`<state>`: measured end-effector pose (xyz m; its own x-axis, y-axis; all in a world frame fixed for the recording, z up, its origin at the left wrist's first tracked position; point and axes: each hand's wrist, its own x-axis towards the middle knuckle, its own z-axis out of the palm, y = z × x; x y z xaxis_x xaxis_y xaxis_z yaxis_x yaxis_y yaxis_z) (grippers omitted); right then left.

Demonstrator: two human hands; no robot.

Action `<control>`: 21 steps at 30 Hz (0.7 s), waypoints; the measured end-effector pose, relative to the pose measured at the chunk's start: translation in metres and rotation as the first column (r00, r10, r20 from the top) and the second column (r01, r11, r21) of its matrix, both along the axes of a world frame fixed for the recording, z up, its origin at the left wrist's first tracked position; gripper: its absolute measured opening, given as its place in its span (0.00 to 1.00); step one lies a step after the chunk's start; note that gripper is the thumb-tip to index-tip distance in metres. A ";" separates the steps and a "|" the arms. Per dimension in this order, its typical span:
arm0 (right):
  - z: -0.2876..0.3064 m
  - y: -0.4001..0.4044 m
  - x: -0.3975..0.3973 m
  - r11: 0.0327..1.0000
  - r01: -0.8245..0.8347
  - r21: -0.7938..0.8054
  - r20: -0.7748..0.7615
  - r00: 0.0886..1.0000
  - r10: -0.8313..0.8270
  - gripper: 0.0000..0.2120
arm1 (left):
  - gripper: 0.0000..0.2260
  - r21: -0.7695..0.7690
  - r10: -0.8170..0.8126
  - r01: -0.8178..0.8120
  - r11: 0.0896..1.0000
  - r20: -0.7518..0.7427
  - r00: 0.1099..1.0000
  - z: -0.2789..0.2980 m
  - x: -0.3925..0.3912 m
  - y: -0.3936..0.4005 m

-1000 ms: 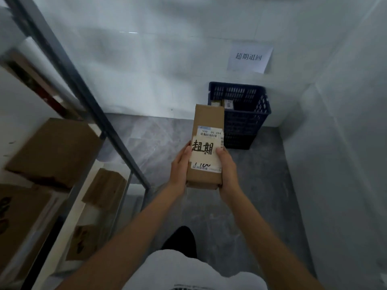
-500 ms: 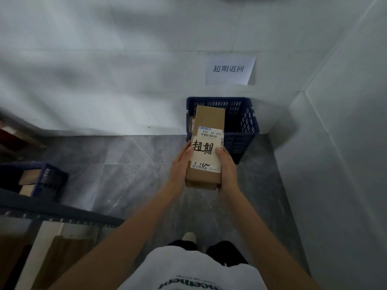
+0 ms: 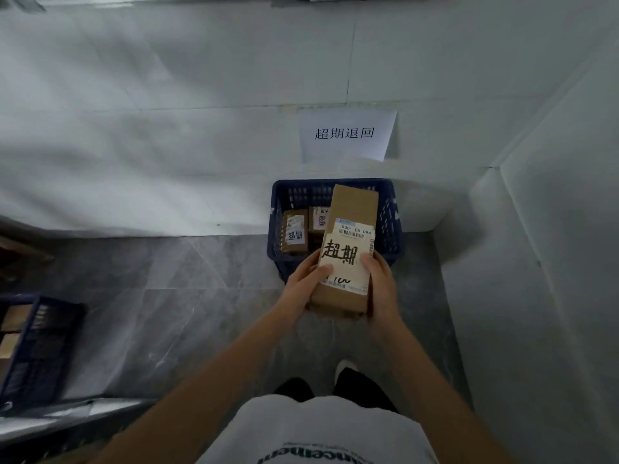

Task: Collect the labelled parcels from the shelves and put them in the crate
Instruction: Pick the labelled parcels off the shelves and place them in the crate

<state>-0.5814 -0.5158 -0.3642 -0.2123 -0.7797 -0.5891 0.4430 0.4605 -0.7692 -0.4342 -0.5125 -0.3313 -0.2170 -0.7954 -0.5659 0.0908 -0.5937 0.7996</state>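
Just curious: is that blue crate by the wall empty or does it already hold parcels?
Not empty. The blue crate already holds at least two labelled boxes on its left side.

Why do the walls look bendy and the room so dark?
Head view: the wide-angle lens curves the wall lines; lighting is dim, so the floor looks grey and the left edge is blurry; the parcel label and the sign stay readable; both hands, left and right, are fairly sharp.
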 end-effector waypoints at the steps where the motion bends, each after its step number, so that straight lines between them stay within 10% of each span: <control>1: -0.006 -0.009 -0.012 1.000 -0.012 0.016 -0.017 1.000 0.012 0.23 | 0.13 0.005 -0.004 0.004 1.000 0.008 1.000 0.000 -0.007 -0.014; 6: -0.024 -0.071 -0.080 0.992 -0.064 0.111 -0.068 0.995 0.072 0.35 | 0.17 0.223 -0.175 0.168 0.960 0.012 0.985 -0.007 -0.019 -0.064; 12: -0.035 -0.133 -0.116 0.961 -0.196 0.194 0.071 0.980 0.186 0.14 | 0.14 0.309 -0.364 0.352 0.884 -0.021 0.931 -0.030 -0.004 -0.133; 21: -0.105 -0.190 -0.093 0.938 0.077 0.338 0.087 0.990 -0.113 0.21 | 0.15 0.405 0.071 -0.151 0.902 0.207 0.976 -0.121 0.018 -0.220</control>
